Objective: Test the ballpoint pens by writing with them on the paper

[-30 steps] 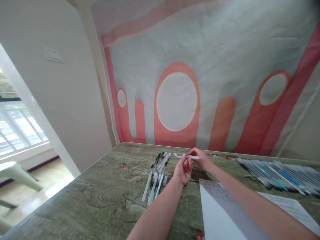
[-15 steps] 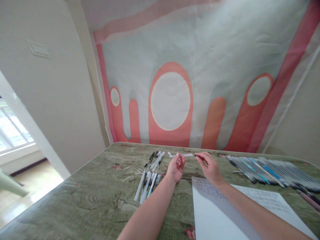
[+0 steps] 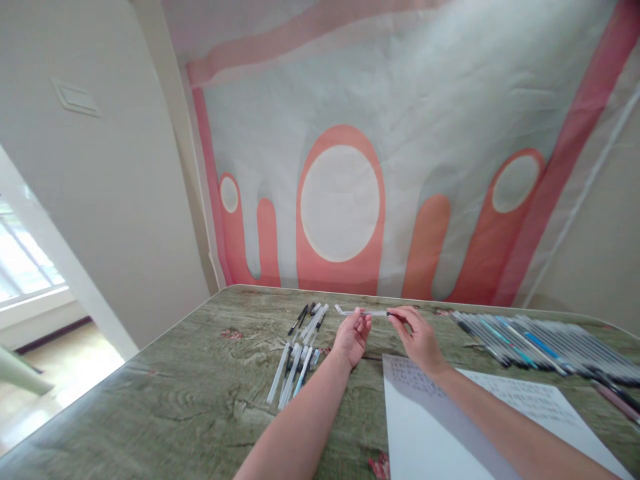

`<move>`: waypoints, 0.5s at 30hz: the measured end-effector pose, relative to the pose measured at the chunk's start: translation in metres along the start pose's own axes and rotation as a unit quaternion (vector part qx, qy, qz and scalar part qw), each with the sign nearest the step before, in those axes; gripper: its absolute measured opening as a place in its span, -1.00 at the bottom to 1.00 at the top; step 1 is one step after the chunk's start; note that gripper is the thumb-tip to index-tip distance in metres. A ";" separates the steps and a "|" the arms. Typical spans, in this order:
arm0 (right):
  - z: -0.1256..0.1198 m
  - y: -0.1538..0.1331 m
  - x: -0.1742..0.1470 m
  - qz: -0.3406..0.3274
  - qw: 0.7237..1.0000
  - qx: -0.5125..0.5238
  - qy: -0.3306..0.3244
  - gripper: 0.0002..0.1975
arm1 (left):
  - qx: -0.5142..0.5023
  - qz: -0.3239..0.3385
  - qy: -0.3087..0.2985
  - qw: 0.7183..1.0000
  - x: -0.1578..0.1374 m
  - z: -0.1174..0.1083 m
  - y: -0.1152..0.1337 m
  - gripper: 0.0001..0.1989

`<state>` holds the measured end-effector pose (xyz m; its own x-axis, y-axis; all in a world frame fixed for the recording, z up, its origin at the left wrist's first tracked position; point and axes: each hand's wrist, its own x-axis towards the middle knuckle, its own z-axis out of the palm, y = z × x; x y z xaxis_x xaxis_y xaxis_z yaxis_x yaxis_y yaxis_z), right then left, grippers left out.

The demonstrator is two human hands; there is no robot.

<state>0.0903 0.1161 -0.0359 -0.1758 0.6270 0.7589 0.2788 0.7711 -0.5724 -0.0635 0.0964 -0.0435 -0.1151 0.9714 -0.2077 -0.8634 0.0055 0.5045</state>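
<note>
My left hand (image 3: 354, 333) is closed, palm up, with a clear pen barrel (image 3: 373, 313) held level in the fingers. At the barrel's right end, my right hand (image 3: 415, 333) pinches a small black pen part (image 3: 390, 314), which meets the barrel; whether it is a cap or a tip I cannot make out. A thin pale piece (image 3: 338, 309) slants up at the barrel's left side; whether it is joined to the barrel is unclear. Left of my left forearm lie loose pen parts (image 3: 277, 375), clear and white, with some black pieces among them.
A long row of clear and grey pens (image 3: 545, 340), some blue, lies on the right of the wood-patterned table (image 3: 190, 400). Written paper (image 3: 425, 427) lies under my right forearm. Behind the table stands a pink and grey patterned wall (image 3: 340, 273).
The black part in my right hand has moved left, and the gap between it and the clear barrel has closed. My left hand has stayed nearly still.
</note>
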 end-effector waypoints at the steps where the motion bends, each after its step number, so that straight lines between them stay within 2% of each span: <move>1: 0.000 0.000 0.000 -0.001 1.000 -0.001 -0.001 -0.80 | 0.001 0.000 -0.002 1.000 0.000 0.000 0.000 -0.87; 15: 0.000 0.006 -0.004 -0.003 1.000 -0.028 -0.011 -0.78 | 0.020 0.014 -0.008 1.000 0.002 -0.002 -0.001 -0.89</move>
<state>0.0927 0.1184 -0.0428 -0.1975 0.6258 0.7546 0.3308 0.7672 -0.5496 -0.0635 0.0978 -0.0461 -0.1319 0.9748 -0.1798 -0.8390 -0.0132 0.5440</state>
